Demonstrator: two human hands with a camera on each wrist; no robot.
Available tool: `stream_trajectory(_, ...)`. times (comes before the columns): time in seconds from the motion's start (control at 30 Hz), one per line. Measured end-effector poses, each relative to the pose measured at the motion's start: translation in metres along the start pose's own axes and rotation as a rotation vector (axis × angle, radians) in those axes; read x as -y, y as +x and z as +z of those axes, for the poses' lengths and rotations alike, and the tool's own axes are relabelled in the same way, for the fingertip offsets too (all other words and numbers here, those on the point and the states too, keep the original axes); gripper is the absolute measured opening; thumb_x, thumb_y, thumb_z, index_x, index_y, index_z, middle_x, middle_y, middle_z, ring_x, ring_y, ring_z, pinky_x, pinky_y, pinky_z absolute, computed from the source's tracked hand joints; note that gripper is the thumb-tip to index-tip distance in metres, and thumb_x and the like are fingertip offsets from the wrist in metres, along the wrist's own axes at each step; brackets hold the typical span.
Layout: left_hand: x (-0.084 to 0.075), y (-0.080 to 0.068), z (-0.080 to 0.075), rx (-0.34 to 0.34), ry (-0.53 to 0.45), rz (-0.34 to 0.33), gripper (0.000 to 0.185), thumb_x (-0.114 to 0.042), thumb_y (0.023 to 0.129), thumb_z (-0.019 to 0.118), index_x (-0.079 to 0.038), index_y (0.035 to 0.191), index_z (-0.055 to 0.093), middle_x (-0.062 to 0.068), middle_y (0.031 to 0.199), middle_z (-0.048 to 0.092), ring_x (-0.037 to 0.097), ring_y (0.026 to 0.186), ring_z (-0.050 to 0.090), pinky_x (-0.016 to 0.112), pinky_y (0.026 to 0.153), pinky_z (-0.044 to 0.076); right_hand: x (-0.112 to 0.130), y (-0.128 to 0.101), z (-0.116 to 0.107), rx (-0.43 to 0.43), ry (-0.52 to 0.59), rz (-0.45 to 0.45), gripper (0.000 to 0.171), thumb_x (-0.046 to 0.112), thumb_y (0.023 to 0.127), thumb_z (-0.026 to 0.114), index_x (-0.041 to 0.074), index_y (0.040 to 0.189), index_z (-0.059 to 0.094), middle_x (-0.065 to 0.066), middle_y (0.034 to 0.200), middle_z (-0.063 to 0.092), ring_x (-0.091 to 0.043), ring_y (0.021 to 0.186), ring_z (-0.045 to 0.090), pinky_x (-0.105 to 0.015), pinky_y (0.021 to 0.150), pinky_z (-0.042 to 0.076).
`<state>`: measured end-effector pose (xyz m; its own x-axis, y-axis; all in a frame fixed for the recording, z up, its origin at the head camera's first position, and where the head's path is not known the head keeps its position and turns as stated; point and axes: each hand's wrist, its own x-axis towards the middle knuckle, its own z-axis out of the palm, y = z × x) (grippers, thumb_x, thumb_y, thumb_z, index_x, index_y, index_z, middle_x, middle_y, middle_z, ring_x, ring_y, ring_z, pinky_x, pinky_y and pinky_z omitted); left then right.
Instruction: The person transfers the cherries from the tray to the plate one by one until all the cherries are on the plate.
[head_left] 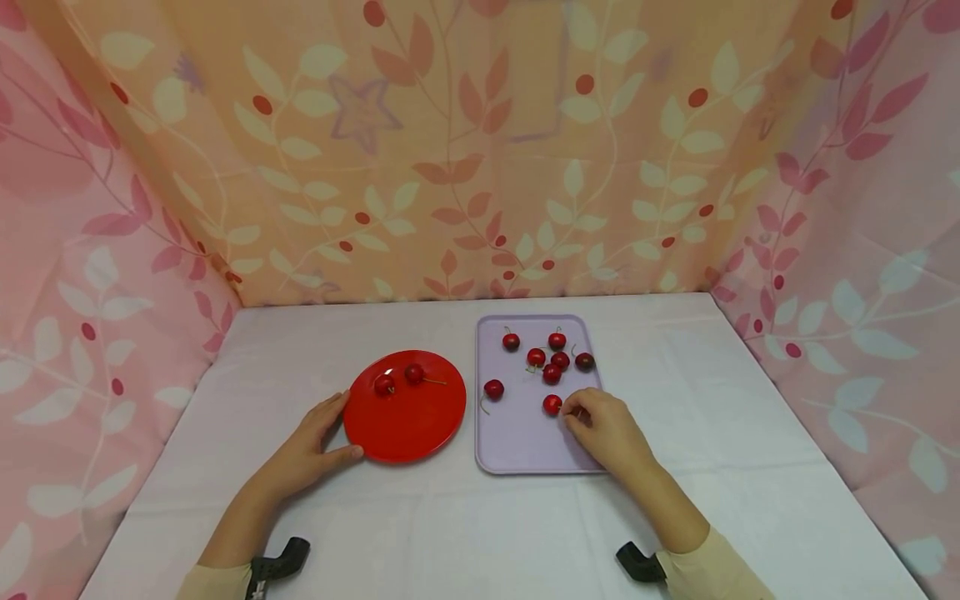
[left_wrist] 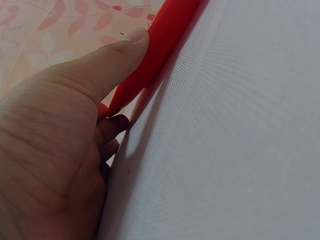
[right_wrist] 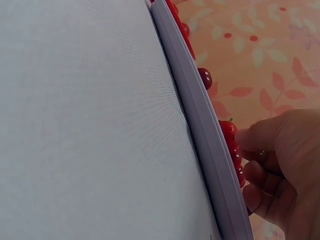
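Observation:
A red plate (head_left: 408,421) lies left of a lavender tray (head_left: 525,442) on a white cloth. Two cherries (head_left: 384,384) sit on the plate's far side. My left hand (head_left: 341,429) grips the plate's near-left rim, with the thumb (left_wrist: 117,57) laid along the red edge (left_wrist: 160,40) and the fingers curled beside it. Several cherries lie loose on the tray. My right hand (head_left: 570,412) reaches over the tray's near right part and pinches the nearest cherry (head_left: 552,405) with curled fingers. In the right wrist view the thumb (right_wrist: 250,135) touches that cherry (right_wrist: 226,129) just past the tray rim (right_wrist: 200,120).
Leaf-patterned fabric walls (head_left: 480,167) close in the back and both sides of the table. White cloth (head_left: 465,533) stretches between the dishes and the near edge, and more of it lies right of the tray (head_left: 712,400).

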<state>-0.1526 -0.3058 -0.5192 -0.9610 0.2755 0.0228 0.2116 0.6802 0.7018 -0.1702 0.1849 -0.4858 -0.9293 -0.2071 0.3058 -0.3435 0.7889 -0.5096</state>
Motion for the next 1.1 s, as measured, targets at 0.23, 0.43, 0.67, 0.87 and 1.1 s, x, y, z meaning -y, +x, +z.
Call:
stream_trajectory(0.23, -0.002, 0.000, -0.002, 0.003, 0.011, 0.002, 0.102, -0.051, 0.085, 0.079, -0.016, 0.164, 0.025, 0.018, 0.167, 0.026, 0.045, 0.152, 0.021, 0.071, 0.113, 0.030, -0.002, 0.000, -0.002, -0.075, 0.032, 0.011, 0.014, 0.009, 0.085, 0.082, 0.019, 0.093, 0.076, 0.008, 0.088, 0.071, -0.009, 0.073, 0.055, -0.026, 0.064, 0.050)
stream_trajectory(0.43, 0.000, 0.000, -0.001, 0.008, 0.008, 0.000, 0.103, -0.052, 0.085, 0.079, -0.016, 0.164, 0.024, 0.018, 0.167, 0.025, 0.045, 0.153, 0.020, 0.071, 0.113, 0.030, -0.001, 0.001, -0.004, -0.128, 0.064, -0.014, 0.015, 0.007, 0.083, 0.083, 0.017, 0.091, 0.077, 0.007, 0.081, 0.069, -0.009, 0.070, 0.055, -0.024, 0.061, 0.049)
stream_trajectory(0.67, 0.002, 0.001, -0.001, 0.001, 0.012, -0.006, 0.102, -0.053, 0.084, 0.079, -0.019, 0.164, 0.026, 0.015, 0.168, 0.026, 0.042, 0.153, 0.020, 0.071, 0.114, 0.030, -0.001, 0.003, -0.007, -0.149, 0.083, -0.025, 0.016, 0.006, 0.083, 0.083, 0.017, 0.092, 0.078, 0.008, 0.081, 0.069, -0.011, 0.073, 0.058, -0.024, 0.062, 0.049)
stream_trajectory(0.87, 0.001, 0.002, -0.001, 0.007, 0.003, -0.004, 0.102, -0.053, 0.085, 0.079, -0.019, 0.164, 0.026, 0.015, 0.168, 0.025, 0.042, 0.153, 0.020, 0.071, 0.114, 0.030, 0.001, 0.005, -0.012, -0.156, 0.101, -0.063, 0.016, 0.005, 0.083, 0.083, 0.018, 0.091, 0.077, 0.009, 0.081, 0.068, -0.011, 0.071, 0.059, -0.022, 0.061, 0.049)
stream_trajectory(1.1, 0.001, 0.002, 0.000, 0.007, -0.003, -0.019, 0.103, -0.053, 0.083, 0.080, -0.020, 0.164, 0.025, 0.014, 0.168, 0.025, 0.042, 0.154, 0.020, 0.071, 0.114, 0.031, 0.010, 0.011, -0.019, -0.094, 0.110, -0.057, 0.013, 0.010, 0.086, 0.083, 0.016, 0.095, 0.077, 0.008, 0.086, 0.071, -0.010, 0.072, 0.056, -0.023, 0.062, 0.051)
